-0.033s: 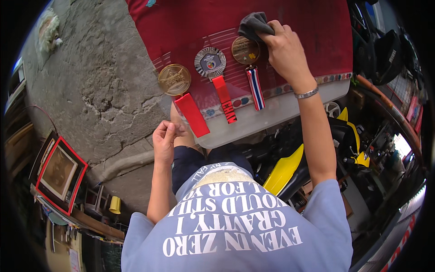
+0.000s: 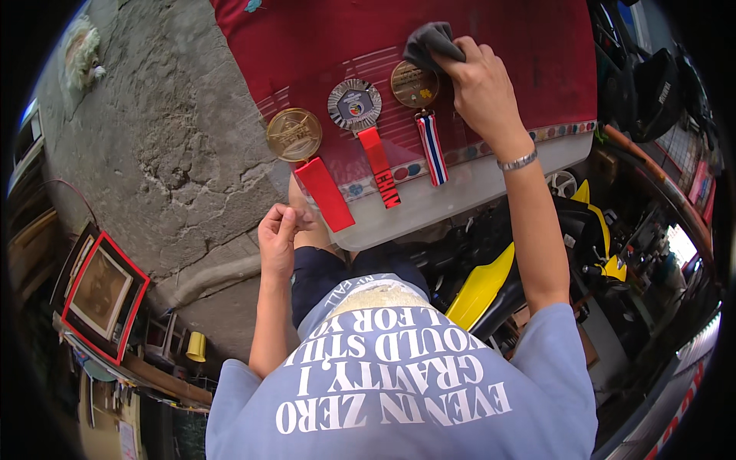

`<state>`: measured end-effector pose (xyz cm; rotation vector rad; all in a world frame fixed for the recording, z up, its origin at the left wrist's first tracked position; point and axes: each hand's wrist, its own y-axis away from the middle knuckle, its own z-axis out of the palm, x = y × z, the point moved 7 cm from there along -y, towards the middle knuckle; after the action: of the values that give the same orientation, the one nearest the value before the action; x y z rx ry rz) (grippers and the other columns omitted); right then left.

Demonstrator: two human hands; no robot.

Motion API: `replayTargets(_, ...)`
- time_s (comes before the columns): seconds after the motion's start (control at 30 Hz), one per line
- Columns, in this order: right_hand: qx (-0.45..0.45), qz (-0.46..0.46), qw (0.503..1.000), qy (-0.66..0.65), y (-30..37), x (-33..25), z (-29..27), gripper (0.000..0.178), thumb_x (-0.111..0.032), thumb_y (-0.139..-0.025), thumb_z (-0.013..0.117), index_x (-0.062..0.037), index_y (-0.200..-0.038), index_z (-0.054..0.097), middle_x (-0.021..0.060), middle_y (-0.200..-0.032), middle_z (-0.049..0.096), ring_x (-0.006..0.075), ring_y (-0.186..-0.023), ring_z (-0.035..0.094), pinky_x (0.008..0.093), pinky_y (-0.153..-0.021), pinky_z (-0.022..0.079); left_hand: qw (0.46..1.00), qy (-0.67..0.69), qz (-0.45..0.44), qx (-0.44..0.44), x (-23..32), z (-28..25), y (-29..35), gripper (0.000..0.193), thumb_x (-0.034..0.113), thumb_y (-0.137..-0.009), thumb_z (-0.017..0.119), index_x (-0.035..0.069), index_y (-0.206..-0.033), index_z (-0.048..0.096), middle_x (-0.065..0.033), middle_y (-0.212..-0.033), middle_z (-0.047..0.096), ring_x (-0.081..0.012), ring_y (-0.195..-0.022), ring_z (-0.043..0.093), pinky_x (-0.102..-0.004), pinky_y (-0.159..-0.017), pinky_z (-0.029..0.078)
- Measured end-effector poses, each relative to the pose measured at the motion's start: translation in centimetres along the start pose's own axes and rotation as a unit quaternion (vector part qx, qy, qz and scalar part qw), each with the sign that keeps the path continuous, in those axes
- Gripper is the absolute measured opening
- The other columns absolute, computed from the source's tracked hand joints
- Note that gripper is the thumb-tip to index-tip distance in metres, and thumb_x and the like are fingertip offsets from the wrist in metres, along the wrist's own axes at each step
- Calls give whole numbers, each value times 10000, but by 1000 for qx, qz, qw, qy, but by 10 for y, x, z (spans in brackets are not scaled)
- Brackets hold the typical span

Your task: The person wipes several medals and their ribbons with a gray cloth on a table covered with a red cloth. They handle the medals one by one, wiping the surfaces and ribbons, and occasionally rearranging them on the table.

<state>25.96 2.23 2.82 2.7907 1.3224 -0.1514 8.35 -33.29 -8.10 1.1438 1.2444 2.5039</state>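
My right hand (image 2: pixel 484 90) grips a bunched dark grey cloth (image 2: pixel 432 44) at the far side of the table. The cloth overlaps the upper edge of a gold-coloured round medal (image 2: pixel 415 86) with a striped red, white and blue ribbon (image 2: pixel 432 149). To its left lies a silver medal (image 2: pixel 354 106) on a red ribbon with black markings (image 2: pixel 374 153). Farthest left is a larger gold medal (image 2: pixel 294 135) with a plain red ribbon (image 2: pixel 326 195). My left hand (image 2: pixel 280 234), fingers curled and thumb against them, hovers near that ribbon; nothing shows in it.
A dark red cloth (image 2: pixel 521 46) with a patterned border covers the pale table (image 2: pixel 429 218). A yellow and black motorbike (image 2: pixel 481 287) stands at the right, below the table. A framed picture (image 2: pixel 103 295) is at the lower left. A white furry dog (image 2: pixel 80 54) is on the concrete floor (image 2: pixel 169 115).
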Motion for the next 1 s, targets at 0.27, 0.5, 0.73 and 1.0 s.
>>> replayTargets(0.27,-140,22,988,-56,155,-26,-19,243,-14,-781,646,-82,-968,786,104,-1136,612,316,-990,563,430,-814,466,1000,14,1,-3,-5,-4,0,238,261,-1066,617,33,-996,612,-110,-943,713,-216,-824,728,-364,-816,590)
replayTargets(0.5,-162,95,980,-65,135,-5,-68,550,38,-781,619,-149,-1285,732,121,-1089,606,329,-973,584,434,-844,484,1000,6,-3,-3,-2,-5,1,224,248,-1072,604,35,-1003,611,-108,-952,715,-214,-821,727,-357,-812,585)
replayTargets(0.73,-100,49,988,-105,85,-27,-14,430,12,-809,636,-119,-1205,741,104,-1061,602,313,-951,580,425,-809,475,1000,2,-9,-6,3,0,-1,216,234,-1069,611,36,-982,609,-111,-950,715,-200,-835,718,-373,-822,601)
replayTargets(1.0,-300,76,946,-97,193,-34,-44,525,21,-793,632,-156,-1278,729,126,-1093,595,341,-979,581,423,-836,481,1000,10,-1,-4,0,-7,3,226,241,-1069,615,32,-983,614,-110,-947,718,-205,-838,719,-375,-832,590)
